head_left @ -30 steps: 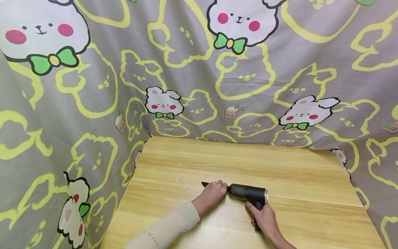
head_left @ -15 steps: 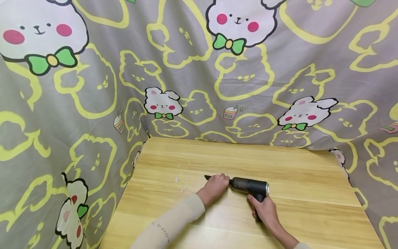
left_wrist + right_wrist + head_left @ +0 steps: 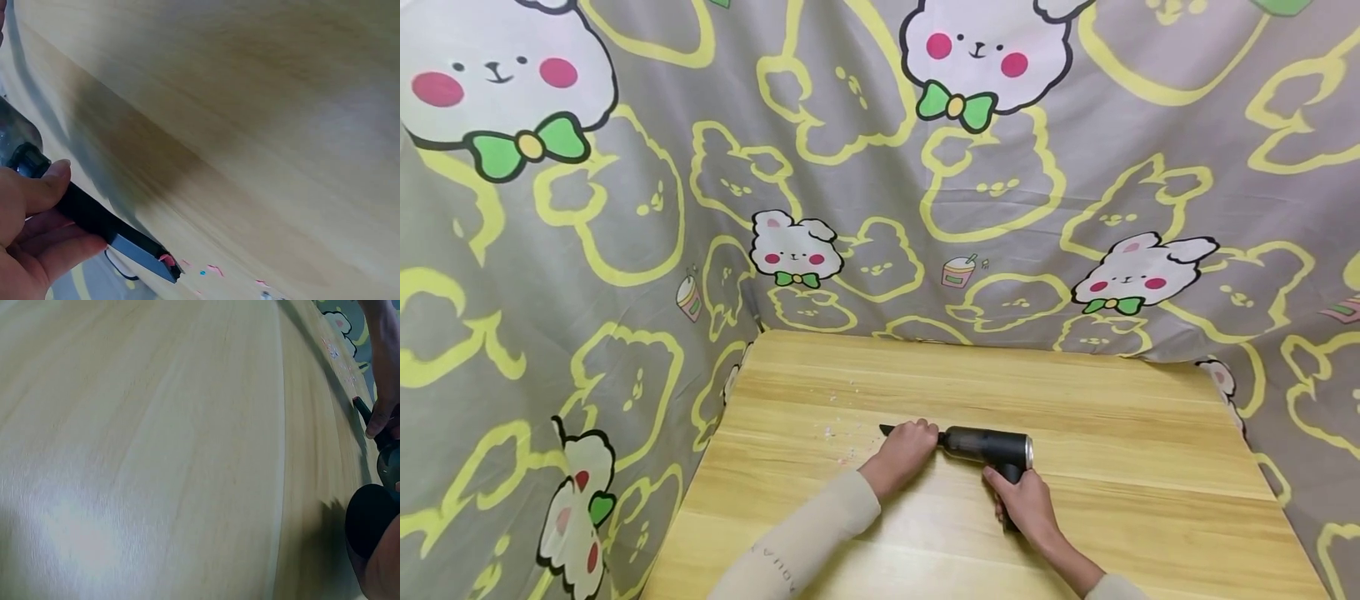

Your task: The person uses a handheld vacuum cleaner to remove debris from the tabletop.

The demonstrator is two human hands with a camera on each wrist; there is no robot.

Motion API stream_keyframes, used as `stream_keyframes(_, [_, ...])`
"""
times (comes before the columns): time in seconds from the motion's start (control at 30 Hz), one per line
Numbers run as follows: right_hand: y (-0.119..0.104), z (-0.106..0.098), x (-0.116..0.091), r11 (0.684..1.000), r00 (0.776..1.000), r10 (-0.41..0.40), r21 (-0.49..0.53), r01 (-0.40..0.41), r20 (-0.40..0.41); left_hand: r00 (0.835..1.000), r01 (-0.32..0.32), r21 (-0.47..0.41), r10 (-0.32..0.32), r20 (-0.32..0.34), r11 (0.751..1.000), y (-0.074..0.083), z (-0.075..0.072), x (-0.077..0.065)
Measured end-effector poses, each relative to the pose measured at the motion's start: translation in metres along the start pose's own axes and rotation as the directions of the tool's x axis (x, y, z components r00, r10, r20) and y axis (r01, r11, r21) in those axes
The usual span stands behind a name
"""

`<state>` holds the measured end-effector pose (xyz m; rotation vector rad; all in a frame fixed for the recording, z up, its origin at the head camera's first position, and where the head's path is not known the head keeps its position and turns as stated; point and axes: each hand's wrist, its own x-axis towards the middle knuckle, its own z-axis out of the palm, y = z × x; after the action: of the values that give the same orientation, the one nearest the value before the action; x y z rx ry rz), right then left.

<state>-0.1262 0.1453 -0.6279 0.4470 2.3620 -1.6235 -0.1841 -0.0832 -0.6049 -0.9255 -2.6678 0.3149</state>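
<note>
A black handheld vacuum cleaner (image 3: 981,445) with a silver end lies crosswise over the wooden table in the head view, its nozzle pointing left. My left hand (image 3: 908,450) grips the slim crevice nozzle (image 3: 144,250) near where it joins the body, thumb on one side and fingers on the other. Round the handle curl the fingers of my right hand (image 3: 1028,504). Small paper scraps (image 3: 842,433) are scattered just left of the nozzle. In the left wrist view a pink scrap (image 3: 167,259) sits at the nozzle's mouth.
The light wooden table (image 3: 1135,467) reaches to a grey curtain (image 3: 865,192) printed with rabbits and yellow outlines, which hangs behind and at both sides. Glare from a lamp shows on the tabletop (image 3: 81,544) in the right wrist view.
Both hands shifted the vacuum cleaner slightly right and away, then back left toward the scraps. Their hold on it looks the same throughout.
</note>
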Motion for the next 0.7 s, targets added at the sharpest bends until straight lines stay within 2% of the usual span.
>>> stream_keyframes(0.3, [-0.001,0.011,-0.008,1.0,1.0,-0.006,0.002,0.006,0.02,0.999,-0.003,0.027,0.004,-0.034,1.0,-0.004,-0.001,-0.017])
stream_keyframes(0.7, [0.0,0.025,-0.018,1.0,0.999,0.015,-0.008,-0.015,0.038,0.999,-0.001,-0.043,-0.001,-0.035,0.999,-0.008,-0.003,-0.04])
